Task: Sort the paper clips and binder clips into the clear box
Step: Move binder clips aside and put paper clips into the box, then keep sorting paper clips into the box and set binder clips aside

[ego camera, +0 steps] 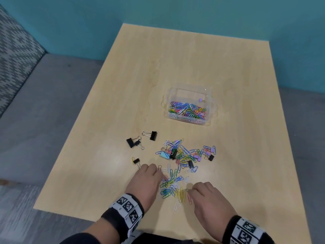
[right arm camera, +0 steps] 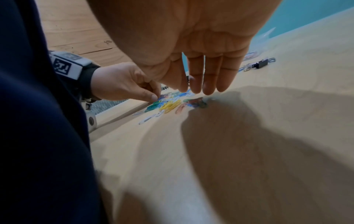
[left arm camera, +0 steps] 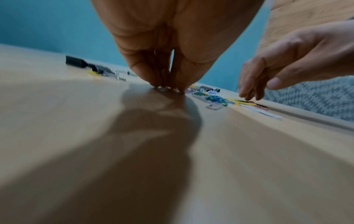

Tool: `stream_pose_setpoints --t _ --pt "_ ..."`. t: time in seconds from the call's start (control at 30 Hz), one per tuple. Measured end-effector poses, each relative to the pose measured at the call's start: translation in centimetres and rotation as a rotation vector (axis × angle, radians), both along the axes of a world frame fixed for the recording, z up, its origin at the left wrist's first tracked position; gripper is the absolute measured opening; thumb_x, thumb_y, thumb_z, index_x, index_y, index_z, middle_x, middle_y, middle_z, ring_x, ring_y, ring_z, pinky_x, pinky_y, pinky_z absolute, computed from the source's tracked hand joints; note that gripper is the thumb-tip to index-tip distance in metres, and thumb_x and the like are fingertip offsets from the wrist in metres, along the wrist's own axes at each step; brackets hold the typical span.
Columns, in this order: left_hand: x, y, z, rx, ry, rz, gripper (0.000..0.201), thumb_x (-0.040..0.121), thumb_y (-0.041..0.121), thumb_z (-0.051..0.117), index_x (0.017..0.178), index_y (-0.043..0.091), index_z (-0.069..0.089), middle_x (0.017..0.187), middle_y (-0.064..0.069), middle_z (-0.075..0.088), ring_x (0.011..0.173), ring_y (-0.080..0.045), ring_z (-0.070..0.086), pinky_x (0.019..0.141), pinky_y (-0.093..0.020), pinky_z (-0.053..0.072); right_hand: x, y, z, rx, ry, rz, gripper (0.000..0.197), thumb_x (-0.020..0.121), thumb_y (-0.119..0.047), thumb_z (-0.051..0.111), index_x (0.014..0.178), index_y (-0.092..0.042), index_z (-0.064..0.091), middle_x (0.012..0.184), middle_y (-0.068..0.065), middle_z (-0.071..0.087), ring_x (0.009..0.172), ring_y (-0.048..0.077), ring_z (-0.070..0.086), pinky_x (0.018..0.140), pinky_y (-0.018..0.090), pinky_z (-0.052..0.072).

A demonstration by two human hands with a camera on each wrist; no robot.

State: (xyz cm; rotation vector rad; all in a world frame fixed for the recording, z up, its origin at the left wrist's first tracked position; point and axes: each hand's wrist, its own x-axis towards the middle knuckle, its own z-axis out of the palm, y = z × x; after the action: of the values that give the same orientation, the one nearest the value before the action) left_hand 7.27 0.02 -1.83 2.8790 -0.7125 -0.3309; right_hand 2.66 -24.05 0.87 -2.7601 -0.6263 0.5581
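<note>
Fingers on the left hand (ego camera: 146, 180) are pinching paper clips (ego camera: 171, 184) while the right hand (ego camera: 209, 199) is hovering slack; clear box (ego camera: 189, 104) is sitting half full, binder clips (ego camera: 140, 140) waiting.

Your pale wood table (ego camera: 202, 71), clear box (ego camera: 190, 104) of paper clips at 1 o'clock from centre, loose coloured paper clips (ego camera: 177, 173) at 6, black binder clips (ego camera: 140, 140) at 8

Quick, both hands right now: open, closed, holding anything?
Left hand: fingertips pinched together on the table; clip grip cannot be told.
Right hand: open, fingers straight, holding nothing.
</note>
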Motion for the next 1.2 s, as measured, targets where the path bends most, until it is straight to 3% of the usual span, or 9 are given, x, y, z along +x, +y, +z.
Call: stream_pose_setpoints --t 0.2,0.3,0.4,0.5,0.7,0.8,0.97,1.1,1.2 --pt "1.7 -1.2 0.5 -0.050 0.017 0.123 0.034 0.053 -0.001 0.077 0.071 0.019 0.056 0.073 0.000 0.049 0.058 -0.018 0.044 0.049 -0.025 0.032 0.5 0.7 0.5 -0.004 0.013 -0.021 0.026 0.074 -0.019 0.039 0.094 -0.023 0.055 0.096 -0.003 0.054 0.080 0.023 0.047 0.068 0.036 0.050" --pt "1.1 -1.0 0.6 -0.123 0.011 0.120 0.031 0.058 -0.001 0.074 0.066 0.018 0.051 0.081 -0.002 0.051 0.062 -0.020 0.045 0.050 -0.028 0.037 1.1 1.3 1.1 0.012 -0.002 0.050 0.033 0.074 -0.018 0.037 0.102 -0.020 0.053 0.104 -0.001 0.054 0.087 0.024 0.048 0.072 0.037 0.051" --pt "-0.3 -0.6 0.9 -0.160 -0.003 0.094 0.024 0.062 0.003 0.071 0.071 0.018 0.056 0.094 -0.003 0.060 0.070 -0.021 0.051 0.063 -0.026 0.042 2.4 2.8 1.3 -0.002 -0.016 0.176 0.048 0.074 -0.020 0.038 0.120 -0.014 0.050 0.124 0.005 0.051 0.105 0.028 0.051 0.081 0.038 0.052" --pt "-1.3 -0.5 1.4 -0.135 -0.056 -0.005 0.017 0.074 0.008 0.049 0.083 0.013 0.063 0.106 -0.010 0.064 0.082 -0.024 0.051 0.077 -0.028 0.037 3.9 4.4 0.7 -0.089 -0.028 0.220 0.062 0.072 -0.021 0.051 0.132 -0.008 0.044 0.136 0.011 0.046 0.116 0.031 0.047 0.085 0.040 0.049" --pt "-0.9 -0.3 0.1 -0.033 0.012 -0.019 0.042 0.078 0.013 0.033 0.109 0.012 0.060 0.114 -0.007 0.060 0.087 -0.026 0.051 0.075 -0.038 0.048 4.1 4.9 0.3 -0.083 -0.062 0.341 0.045 0.073 -0.023 0.057 0.116 -0.012 0.053 0.108 0.004 0.056 0.094 0.027 0.052 0.071 0.038 0.049" --pt "-0.8 -0.2 0.2 -0.078 -0.007 0.013 0.036 0.074 0.010 0.042 0.103 0.014 0.062 0.097 -0.002 0.059 0.077 -0.024 0.052 0.071 -0.034 0.048 4.2 4.4 0.3 -0.030 -0.054 0.264 0.031 0.078 -0.023 0.041 0.105 -0.016 0.053 0.100 0.002 0.057 0.090 0.027 0.052 0.070 0.038 0.050" --pt "-0.2 -0.1 0.5 -0.185 -0.052 0.147 0.032 0.061 0.002 0.075 0.087 0.017 0.066 0.083 0.002 0.057 0.069 -0.019 0.051 0.067 -0.022 0.036 4.3 3.4 0.4 -0.011 -0.031 0.123 0.040 0.079 -0.021 0.029 0.109 -0.017 0.055 0.107 0.002 0.056 0.092 0.027 0.050 0.073 0.039 0.051" --pt "-0.2 0.0 0.1 -0.158 -0.048 0.178 0.020 0.069 0.002 0.064 0.083 0.016 0.061 0.087 0.000 0.053 0.071 -0.019 0.043 0.065 -0.026 0.040 4.9 5.0 0.2 -0.108 -0.070 0.265 0.051 0.075 -0.021 0.051 0.125 -0.010 0.049 0.131 0.006 0.050 0.099 0.029 0.050 0.076 0.040 0.049" --pt "-0.5 0.1 0.4 -0.135 -0.069 0.123 0.022 0.075 0.008 0.044 0.086 0.013 0.062 0.091 -0.003 0.056 0.074 -0.020 0.040 0.070 -0.028 0.036 5.0 6.0 -0.1 -0.154 -0.122 0.329 0.056 0.073 -0.023 0.057 0.127 -0.007 0.050 0.132 0.010 0.050 0.103 0.031 0.051 0.077 0.040 0.047"
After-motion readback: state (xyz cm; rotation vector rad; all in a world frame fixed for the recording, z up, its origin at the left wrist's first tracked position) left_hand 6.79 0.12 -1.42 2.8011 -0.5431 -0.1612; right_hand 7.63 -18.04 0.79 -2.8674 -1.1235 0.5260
